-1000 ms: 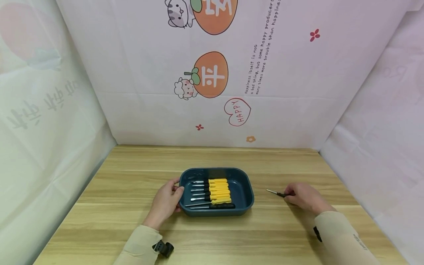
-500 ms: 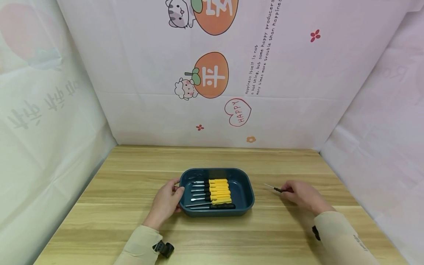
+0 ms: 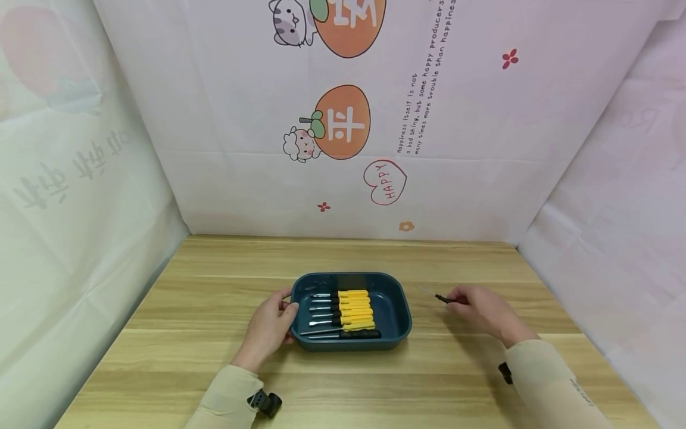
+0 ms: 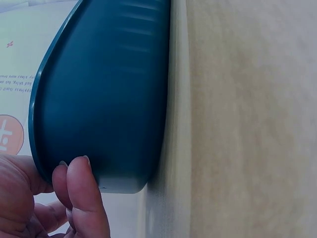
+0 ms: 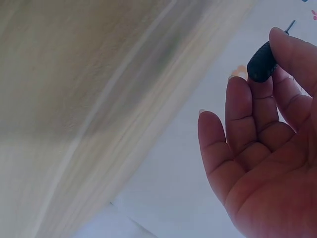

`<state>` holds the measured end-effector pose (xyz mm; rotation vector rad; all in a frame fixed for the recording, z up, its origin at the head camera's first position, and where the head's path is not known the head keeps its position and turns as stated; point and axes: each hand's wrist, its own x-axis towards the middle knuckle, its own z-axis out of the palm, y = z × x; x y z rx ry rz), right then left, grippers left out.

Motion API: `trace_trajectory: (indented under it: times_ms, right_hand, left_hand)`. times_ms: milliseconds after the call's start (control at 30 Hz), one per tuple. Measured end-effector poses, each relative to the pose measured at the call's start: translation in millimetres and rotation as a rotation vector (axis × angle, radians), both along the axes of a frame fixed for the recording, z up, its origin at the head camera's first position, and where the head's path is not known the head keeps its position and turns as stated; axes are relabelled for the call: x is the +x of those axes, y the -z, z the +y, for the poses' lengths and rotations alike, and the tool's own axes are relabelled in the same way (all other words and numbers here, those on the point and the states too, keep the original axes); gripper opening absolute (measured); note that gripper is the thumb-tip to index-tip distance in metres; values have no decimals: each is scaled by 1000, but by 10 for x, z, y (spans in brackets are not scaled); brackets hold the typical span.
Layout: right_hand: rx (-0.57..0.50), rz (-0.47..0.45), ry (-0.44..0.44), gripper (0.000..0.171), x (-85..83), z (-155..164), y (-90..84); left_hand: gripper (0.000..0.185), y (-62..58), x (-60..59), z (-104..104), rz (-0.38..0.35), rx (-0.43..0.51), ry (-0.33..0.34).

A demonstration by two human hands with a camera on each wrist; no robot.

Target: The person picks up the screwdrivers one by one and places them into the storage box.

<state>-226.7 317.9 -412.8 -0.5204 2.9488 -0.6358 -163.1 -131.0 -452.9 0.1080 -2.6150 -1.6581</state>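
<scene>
1. Head view, far left: the left hand [image 3: 266, 330] rests against the left end of the tray [image 3: 399, 310], thumb up at the rim and fingers curled loosely against the outer wall. The left wrist view shows fingertips [image 4: 81, 191] pressed on the tray's [image 4: 104, 99] rounded corner, touching rather than clamping. To my eye this is a bracing hold, and it would do well to keep the tray flat on the table [image 3: 214, 298].

2. Inside the tray lies a row of screwdrivers [image 3: 343, 307], yellow handles to the right and shafts pointing left, with a black one [image 3: 345, 335] nearest the person. They lie close and parallel.

3. Right of the tray, above the table, the right hand [image 3: 479, 310] pinches a small black screwdriver [image 3: 440, 298] by its handle, the thin shaft pointing left toward the tray. The right wrist view shows the handle [image 5: 261, 62] caught between thumb and fingertips, with the other fingers spread and relaxed, so only the tips carry it.

4. My judgement: a light tip pinch suits so slim a tool, but it could roll. Keeping it level and lined up with the row, handle to the right, should let it settle beside the others without knocking them.
</scene>
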Motion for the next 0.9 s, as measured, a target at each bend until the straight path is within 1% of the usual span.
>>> trace_trajectory:
  times_ms: [300,600,800,900]
  right_hand:
    - [-12,22,18,18,10,-106,-45]
    - [-46,61,24,21,42,-201,-104]
    - [-75,84,-1,22,76,-299,-168]
    - [-83,102,-15,20,84,-342,-182]
  left_hand:
    - [46,-1,2,8,-9,5,-7]
    - [47,-6,8,9,-7,8,-8]
    - [47,-10,14,12,-8,4,-7]
    - [47,-11,16,13,-7,2,-7]
